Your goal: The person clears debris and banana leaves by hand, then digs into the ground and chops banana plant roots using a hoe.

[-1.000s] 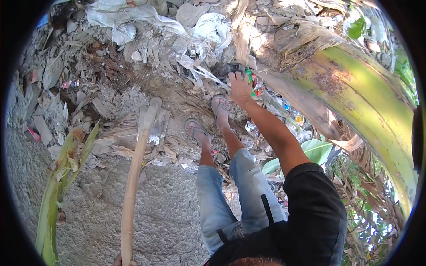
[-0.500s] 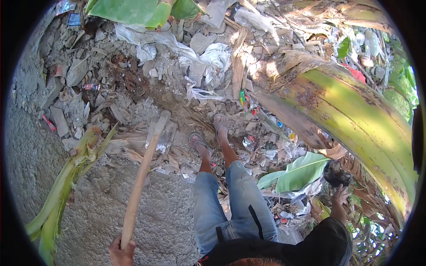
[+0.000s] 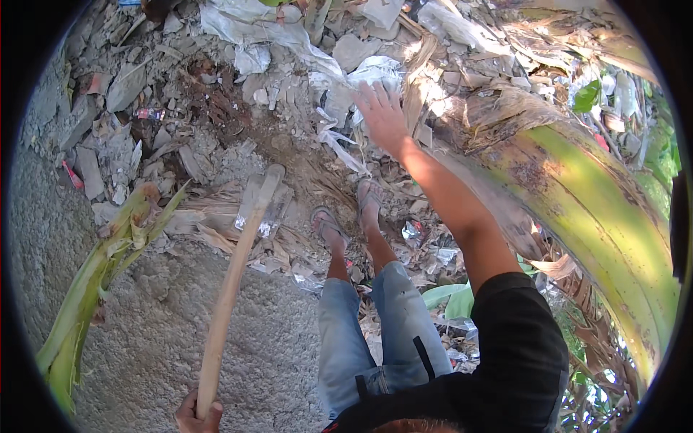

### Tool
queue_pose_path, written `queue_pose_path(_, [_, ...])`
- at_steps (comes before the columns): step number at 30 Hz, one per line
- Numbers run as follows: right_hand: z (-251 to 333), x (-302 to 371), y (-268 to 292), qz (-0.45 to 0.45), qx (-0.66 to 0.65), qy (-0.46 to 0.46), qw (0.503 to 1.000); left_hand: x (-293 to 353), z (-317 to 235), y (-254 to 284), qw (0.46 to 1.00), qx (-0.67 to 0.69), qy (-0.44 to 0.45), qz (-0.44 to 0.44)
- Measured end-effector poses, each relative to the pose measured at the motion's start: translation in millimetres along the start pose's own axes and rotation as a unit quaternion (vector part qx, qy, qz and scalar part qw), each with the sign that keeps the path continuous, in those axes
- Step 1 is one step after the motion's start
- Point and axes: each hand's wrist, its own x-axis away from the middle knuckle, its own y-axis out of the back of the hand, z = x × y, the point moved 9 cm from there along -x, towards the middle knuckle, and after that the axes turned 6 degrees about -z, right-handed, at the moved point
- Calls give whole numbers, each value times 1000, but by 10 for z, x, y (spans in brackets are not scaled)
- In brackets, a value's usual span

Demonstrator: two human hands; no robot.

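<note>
My left hand (image 3: 198, 413) is closed round the lower end of a hoe's long wooden handle (image 3: 232, 296). The handle slants away from me, its far end near my sandalled feet (image 3: 346, 209). Beneath that end shows the grey, shiny-edged hoe blade (image 3: 280, 209), partly covered by the handle. My right arm stretches forward over the rubble. At its end my right hand (image 3: 382, 115) is open, fingers spread and holding nothing, above or against a crumpled white plastic sheet (image 3: 375, 69); whether it touches cannot be told.
A thick yellow-green banana trunk (image 3: 577, 187) lies along the right. A cut green stalk (image 3: 86, 310) rests at the left on rough grey ground (image 3: 166, 339). Broken stones (image 3: 128, 86), dry leaves and wrappers litter the far side. A green leaf (image 3: 458, 299) is partly behind my arm.
My right hand has swung from the lower right, beside a dark clump, forward to the upper middle. The clump no longer shows. My left hand keeps its hold on the hoe; the view has shifted slightly.
</note>
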Motion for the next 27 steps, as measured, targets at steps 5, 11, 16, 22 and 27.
queue_pose_path(5, [162,-632,-519,73,121,25,990,23,161,-62,999,29,-4,-29])
queue_pose_path(11, [-1,-450,-990,88,93,-8,992,-6,157,-106,997,35,68,6])
queue_pose_path(16, [-223,-480,-1098,177,23,-42,983,-3,132,-99,997,49,60,1])
queue_pose_path(22, [-196,-357,-932,133,40,-16,990,-4,142,-89,999,45,19,0])
queue_pose_path(27, [-51,-322,-813,18,103,53,993,32,67,-119,998,25,54,3])
